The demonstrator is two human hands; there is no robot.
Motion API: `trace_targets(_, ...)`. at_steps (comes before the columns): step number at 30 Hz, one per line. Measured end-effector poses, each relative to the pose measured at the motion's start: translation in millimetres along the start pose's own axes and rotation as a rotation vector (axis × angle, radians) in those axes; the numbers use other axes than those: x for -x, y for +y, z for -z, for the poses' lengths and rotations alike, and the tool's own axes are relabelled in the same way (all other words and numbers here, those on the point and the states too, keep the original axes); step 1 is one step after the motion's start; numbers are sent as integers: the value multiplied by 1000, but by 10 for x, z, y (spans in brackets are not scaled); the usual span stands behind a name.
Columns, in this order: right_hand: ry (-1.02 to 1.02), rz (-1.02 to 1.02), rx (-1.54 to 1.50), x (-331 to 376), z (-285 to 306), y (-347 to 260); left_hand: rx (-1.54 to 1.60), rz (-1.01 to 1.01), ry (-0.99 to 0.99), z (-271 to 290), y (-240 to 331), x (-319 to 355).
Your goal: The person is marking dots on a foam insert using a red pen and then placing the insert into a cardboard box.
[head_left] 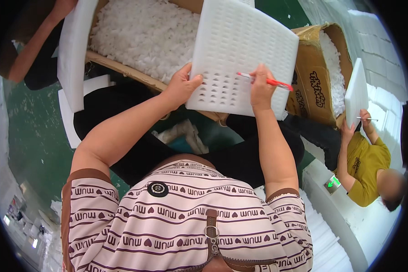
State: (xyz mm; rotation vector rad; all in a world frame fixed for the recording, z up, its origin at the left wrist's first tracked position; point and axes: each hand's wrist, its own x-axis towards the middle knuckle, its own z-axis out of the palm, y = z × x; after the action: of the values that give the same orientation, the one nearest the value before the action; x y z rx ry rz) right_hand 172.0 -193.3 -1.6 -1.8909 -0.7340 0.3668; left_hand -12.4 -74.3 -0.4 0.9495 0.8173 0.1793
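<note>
A white foam board [222, 59] with rows of small slots stands tilted in front of me. My left hand [180, 88] grips its left edge, the thumb on the front face and the other fingers partly hidden. In my right hand [262, 86] is a slim red pen-like tool [279, 84], held in closed fingers across the board's lower right part. Its thin tip points left, close to the slots; I cannot tell whether it touches the foam. Slots near the lower left look darker and open, while those higher up look paler.
Behind the board, a large cardboard box [122, 68] holds many white foam scraps [140, 36]. Another scrap-filled box [310, 77] stands at right, beside a co-worker [367, 167] holding a white board [357, 93] and thin tool. At left, another person's arm [34, 43] is near an upright foam board [72, 59].
</note>
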Motion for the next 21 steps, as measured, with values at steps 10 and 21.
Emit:
trace_targets(10,-234,428,600,-9,-105,-83,-61,-94,-95,-59,-36,54)
trace_targets(21,-210,190,93,28,-206,-224,34,-10,-116,-59,-4,77)
